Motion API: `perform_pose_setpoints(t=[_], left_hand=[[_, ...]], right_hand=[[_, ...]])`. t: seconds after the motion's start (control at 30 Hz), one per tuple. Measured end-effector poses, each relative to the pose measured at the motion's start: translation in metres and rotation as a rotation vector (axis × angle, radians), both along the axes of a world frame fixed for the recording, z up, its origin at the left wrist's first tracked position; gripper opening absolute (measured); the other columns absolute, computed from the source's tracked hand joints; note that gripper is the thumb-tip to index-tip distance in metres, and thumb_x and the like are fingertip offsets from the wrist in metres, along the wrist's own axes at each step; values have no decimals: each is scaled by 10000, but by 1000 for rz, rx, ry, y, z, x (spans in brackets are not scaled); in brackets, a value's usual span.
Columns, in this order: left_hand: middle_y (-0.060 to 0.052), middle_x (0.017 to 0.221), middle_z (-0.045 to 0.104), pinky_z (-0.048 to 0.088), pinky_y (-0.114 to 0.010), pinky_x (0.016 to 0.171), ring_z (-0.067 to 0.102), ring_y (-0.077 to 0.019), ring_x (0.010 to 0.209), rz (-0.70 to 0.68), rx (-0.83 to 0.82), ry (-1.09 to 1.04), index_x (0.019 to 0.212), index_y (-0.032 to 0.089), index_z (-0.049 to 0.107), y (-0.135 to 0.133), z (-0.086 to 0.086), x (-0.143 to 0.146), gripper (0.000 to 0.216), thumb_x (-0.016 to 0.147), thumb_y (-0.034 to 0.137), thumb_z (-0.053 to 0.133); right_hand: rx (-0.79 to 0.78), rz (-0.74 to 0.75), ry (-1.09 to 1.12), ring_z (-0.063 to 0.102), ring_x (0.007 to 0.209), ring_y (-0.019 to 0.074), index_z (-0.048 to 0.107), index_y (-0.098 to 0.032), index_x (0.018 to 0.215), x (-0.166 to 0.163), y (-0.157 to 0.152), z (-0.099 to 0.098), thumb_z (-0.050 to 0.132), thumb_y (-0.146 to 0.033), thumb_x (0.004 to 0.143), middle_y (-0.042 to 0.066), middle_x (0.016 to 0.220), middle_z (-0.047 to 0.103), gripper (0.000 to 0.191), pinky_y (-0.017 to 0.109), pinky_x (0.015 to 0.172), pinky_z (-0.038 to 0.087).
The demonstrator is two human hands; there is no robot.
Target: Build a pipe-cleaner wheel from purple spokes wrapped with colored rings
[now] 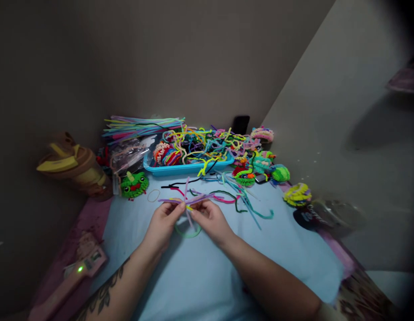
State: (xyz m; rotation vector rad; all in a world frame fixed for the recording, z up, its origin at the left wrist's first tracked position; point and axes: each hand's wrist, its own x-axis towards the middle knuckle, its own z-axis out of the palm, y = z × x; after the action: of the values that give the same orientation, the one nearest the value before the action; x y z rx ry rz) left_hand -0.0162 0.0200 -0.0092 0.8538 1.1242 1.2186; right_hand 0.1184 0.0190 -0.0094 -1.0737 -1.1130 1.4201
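Note:
Between my hands, purple and yellow pipe cleaners [187,187] cross in a star shape, with ends sticking out to several sides. My left hand [165,218] pinches the crossing from the left, thumb and fingers closed on it. From the right, my right hand [210,218] is closed on the same bundle, thumb near a short yellow piece. Below the bundle, a pale green ring [188,235] shows on the cloth or hangs just above it; I cannot tell which. Loose teal, blue, pink and dark green pipe cleaners [249,203] lie just beyond my right hand.
A blue tray [180,170] heaped with tangled pipe cleaners stands at the back. Straight pipe cleaners [140,127] lie behind it. A green fuzzy figure [134,185] sits left, near a brown pot-like container [89,171]. Several fuzzy figures, including a yellow-purple one [297,195], line the right.

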Motion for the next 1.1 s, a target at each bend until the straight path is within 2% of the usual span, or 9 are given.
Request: perform_pose_setpoints(t=[0.13,0.23,0.37,0.6,0.7,0.77,0.93,1.03,1.1], left_hand=[[-34,765,666,448,-256,731,579,-145,736,-44,8,5,780,144,675,-3,3,3,222,688,342,714],[-40,741,667,449,-261,712,578,-150,717,-99,34,42,751,137,682,-4,8,4,211,672,327,726],[-34,704,663,441,-245,649,566,-143,670,-97,3,116,718,136,688,-4,12,3,224,613,319,762],[-16,635,639,398,-223,564,534,-124,590,-69,-19,89,710,133,678,-1,9,1,255,614,358,748],[8,593,600,376,-212,543,501,-107,560,-66,-28,43,684,128,659,-2,7,1,241,630,349,739],[26,569,576,367,-209,539,482,-99,548,-45,-40,27,675,132,650,-3,5,3,226,642,340,731],[33,590,578,380,-212,570,494,-106,582,-13,-32,8,654,142,631,-6,1,5,192,656,315,714],[30,599,575,376,-208,566,492,-102,587,-2,-30,6,666,138,628,-4,1,4,184,649,299,715],[33,588,563,363,-204,547,478,-94,563,28,-44,10,680,138,628,-3,3,3,185,647,298,713]], right_hand=[[54,-35,-72,515,626,132,601,-176,750,-1,0,-6,676,-359,682,11,673,580,209,239,545,417],[46,-71,-121,437,520,98,539,-175,632,1,1,-5,645,-382,712,-29,557,497,246,224,487,362],[46,-33,-135,357,473,74,469,-187,583,5,4,-1,631,-381,704,-68,504,412,280,206,454,307],[59,21,-156,452,534,106,542,-180,638,4,4,-2,623,-357,709,-33,578,515,207,233,522,369],[110,-23,-218,451,523,110,521,-188,611,2,-1,-2,615,-332,729,-34,557,504,208,236,512,366],[189,-89,-332,436,504,110,500,-198,586,0,-6,-2,599,-295,750,-36,533,484,214,235,491,348],[638,-128,-715,469,555,133,535,-215,638,-2,-15,-7,525,-180,809,-11,572,513,175,267,578,368],[720,-84,-757,502,589,150,572,-223,727,3,-14,-4,524,-180,832,2,613,552,123,285,620,392],[711,-153,-706,533,668,171,586,-230,787,9,-10,2,575,-217,813,13,681,577,31,306,683,417]])
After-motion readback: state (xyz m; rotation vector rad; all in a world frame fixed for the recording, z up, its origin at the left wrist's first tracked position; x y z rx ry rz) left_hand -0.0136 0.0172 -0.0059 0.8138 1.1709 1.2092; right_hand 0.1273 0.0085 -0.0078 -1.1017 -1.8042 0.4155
